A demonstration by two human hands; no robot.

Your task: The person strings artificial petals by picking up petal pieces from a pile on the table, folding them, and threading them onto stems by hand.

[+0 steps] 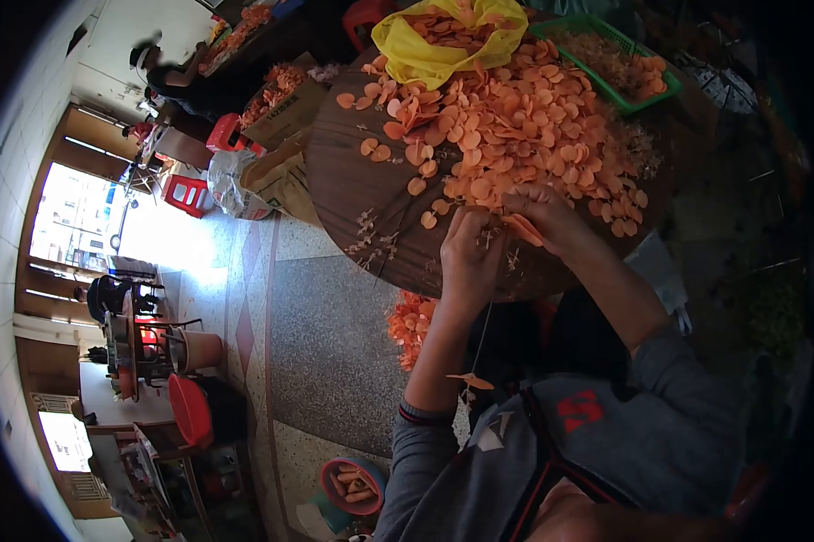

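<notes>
My left hand (pixel 468 248) is closed, its fingers pinching a thin artificial flower stem (pixel 488 318) that runs down toward my chest. Orange petals (pixel 471 381) sit on the lower part of that stem. Close beside it, my right hand (pixel 548 217) is closed on an orange petal (pixel 522 230), its fingertips meeting the left fingers. Small pale flower sprigs show around the left fingertips. Both hands are over the near edge of a round brown table (pixel 353 190), just in front of a heap of orange petals (pixel 524 126). The exact join between stem and petal is hidden by my fingers.
A yellow plastic bag (pixel 398 45) of petals and a green basket (pixel 623 95) stand on the table's far side. Orange flowers (pixel 410 330) hang below the table edge. A tub of rolls (pixel 353 486) is on the floor. Another person (pixel 176 77) works at the upper left.
</notes>
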